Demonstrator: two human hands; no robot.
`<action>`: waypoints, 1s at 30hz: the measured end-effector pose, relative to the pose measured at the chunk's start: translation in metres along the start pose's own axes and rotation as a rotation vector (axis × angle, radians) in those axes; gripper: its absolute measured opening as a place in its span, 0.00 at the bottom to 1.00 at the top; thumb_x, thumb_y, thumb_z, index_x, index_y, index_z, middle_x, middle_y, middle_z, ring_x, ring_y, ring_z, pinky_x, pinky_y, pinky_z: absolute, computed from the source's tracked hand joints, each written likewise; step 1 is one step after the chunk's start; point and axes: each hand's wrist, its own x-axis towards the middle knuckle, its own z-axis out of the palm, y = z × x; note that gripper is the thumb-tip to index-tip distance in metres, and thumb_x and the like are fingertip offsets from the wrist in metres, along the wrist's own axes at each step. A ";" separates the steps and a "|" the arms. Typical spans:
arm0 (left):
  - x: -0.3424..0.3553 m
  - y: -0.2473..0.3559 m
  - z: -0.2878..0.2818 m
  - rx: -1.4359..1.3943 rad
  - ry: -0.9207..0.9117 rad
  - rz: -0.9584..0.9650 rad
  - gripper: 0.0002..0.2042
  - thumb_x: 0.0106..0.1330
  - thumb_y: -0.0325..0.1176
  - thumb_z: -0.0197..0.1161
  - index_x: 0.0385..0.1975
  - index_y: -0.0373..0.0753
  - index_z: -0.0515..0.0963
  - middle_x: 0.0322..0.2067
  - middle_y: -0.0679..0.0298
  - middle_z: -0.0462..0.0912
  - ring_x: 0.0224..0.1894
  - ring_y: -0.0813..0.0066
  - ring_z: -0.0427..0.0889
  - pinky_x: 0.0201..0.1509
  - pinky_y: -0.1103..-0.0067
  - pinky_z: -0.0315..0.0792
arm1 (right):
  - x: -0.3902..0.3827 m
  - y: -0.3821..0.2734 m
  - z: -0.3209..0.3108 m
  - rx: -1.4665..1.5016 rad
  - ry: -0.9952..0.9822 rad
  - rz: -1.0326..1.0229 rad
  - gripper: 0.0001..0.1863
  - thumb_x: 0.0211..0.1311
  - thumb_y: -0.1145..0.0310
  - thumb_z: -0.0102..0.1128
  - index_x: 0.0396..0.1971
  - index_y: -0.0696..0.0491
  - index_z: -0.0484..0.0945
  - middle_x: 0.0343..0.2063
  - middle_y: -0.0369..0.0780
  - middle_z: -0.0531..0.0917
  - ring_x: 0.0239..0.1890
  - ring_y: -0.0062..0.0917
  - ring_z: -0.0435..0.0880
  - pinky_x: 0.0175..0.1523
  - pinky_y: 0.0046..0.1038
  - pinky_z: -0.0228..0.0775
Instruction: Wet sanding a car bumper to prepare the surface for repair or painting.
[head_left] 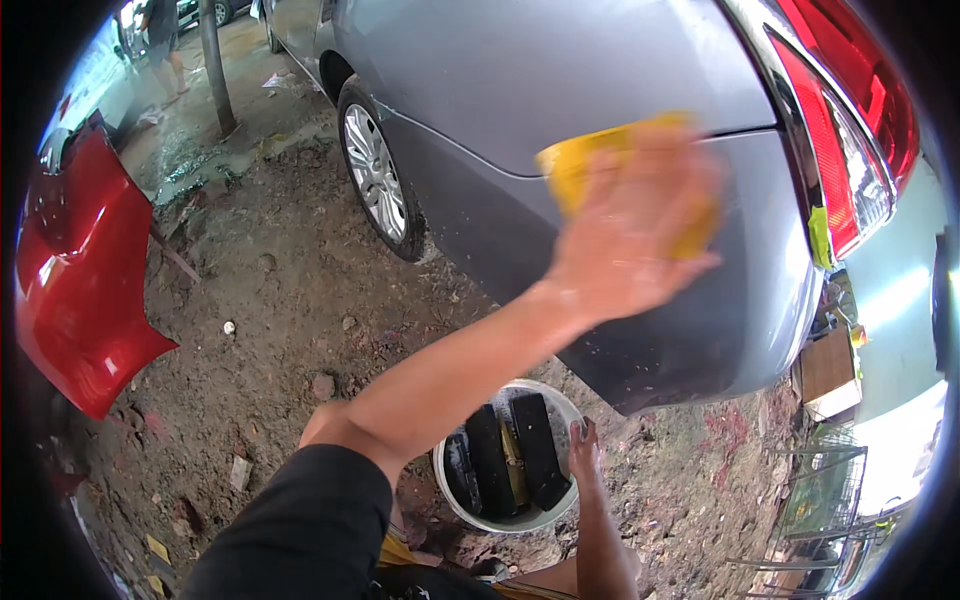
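The left hand (635, 225) spreads over a yellow sheet (568, 165) against the grey car's (470, 80) rear side panel, left of the red tail light (822, 130); blur hides whether its fingers grip. The right hand (586, 458) is curled over the right edge of a white bucket (508, 526) holding dark blocks (537, 450). The bucket stands on dirt ground (260, 330) below the panel. Farther left are the car's wheel (372, 170) and, at the ground's left edge, a glossy red panel (85, 280).
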 end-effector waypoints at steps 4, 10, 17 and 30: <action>-0.076 -0.020 0.017 0.006 0.165 -0.360 0.38 0.72 0.58 0.49 0.74 0.38 0.52 0.73 0.46 0.52 0.75 0.39 0.48 0.74 0.49 0.40 | 0.009 -0.002 0.010 0.035 0.049 -0.015 0.32 0.72 0.40 0.40 0.64 0.48 0.67 0.54 0.54 0.78 0.55 0.55 0.77 0.59 0.49 0.68; 0.040 0.041 0.013 0.038 -0.043 0.051 0.39 0.65 0.59 0.55 0.71 0.40 0.59 0.74 0.52 0.52 0.76 0.46 0.47 0.72 0.49 0.45 | 0.001 -0.003 0.004 0.058 0.104 -0.073 0.29 0.73 0.45 0.42 0.61 0.52 0.69 0.51 0.55 0.79 0.52 0.55 0.78 0.55 0.49 0.70; 0.013 0.026 -0.003 0.008 -0.133 -0.079 0.33 0.74 0.49 0.48 0.72 0.36 0.56 0.74 0.49 0.52 0.76 0.39 0.43 0.75 0.52 0.36 | 0.007 0.002 0.013 0.105 0.047 0.026 0.33 0.71 0.39 0.39 0.64 0.48 0.67 0.52 0.53 0.80 0.54 0.52 0.78 0.58 0.47 0.69; 0.046 0.010 -0.017 0.191 -0.243 0.289 0.30 0.65 0.44 0.55 0.68 0.45 0.67 0.71 0.62 0.62 0.75 0.61 0.55 0.77 0.56 0.38 | 0.005 -0.003 0.008 0.133 0.079 0.007 0.30 0.72 0.42 0.42 0.60 0.50 0.69 0.49 0.56 0.80 0.52 0.54 0.79 0.57 0.48 0.70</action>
